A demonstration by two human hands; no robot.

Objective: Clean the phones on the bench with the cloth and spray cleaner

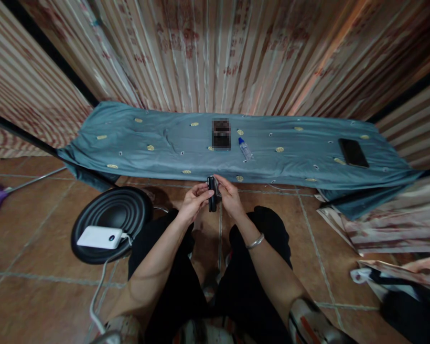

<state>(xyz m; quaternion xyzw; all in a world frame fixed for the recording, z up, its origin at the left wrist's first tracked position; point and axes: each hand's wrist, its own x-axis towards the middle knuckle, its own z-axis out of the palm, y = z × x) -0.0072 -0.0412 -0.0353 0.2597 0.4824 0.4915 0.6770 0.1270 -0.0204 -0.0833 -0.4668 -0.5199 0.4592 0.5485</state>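
Note:
A slim black object (211,200), seen edge-on like a small folded case, is held upright between my two hands just in front of the cloth's near edge. My left hand (195,200) is closed on its left side, thumb pressed against it. The fingers of my right hand (230,195) are closed at its right side, where a small greyish, clear-looking bit shows; I cannot make out what that is. Past my hands, a clear bottle with a blue cap (246,150) lies on the cloth, beside a dark blurred-out rectangular item (221,134).
A blue-grey patterned cloth (157,160) covers a long low surface before a striped curtain (200,62). A black flat phone-like item (353,153) lies at its right. At left, a black round stool (82,217) bears a white power bank (99,237) with a cable.

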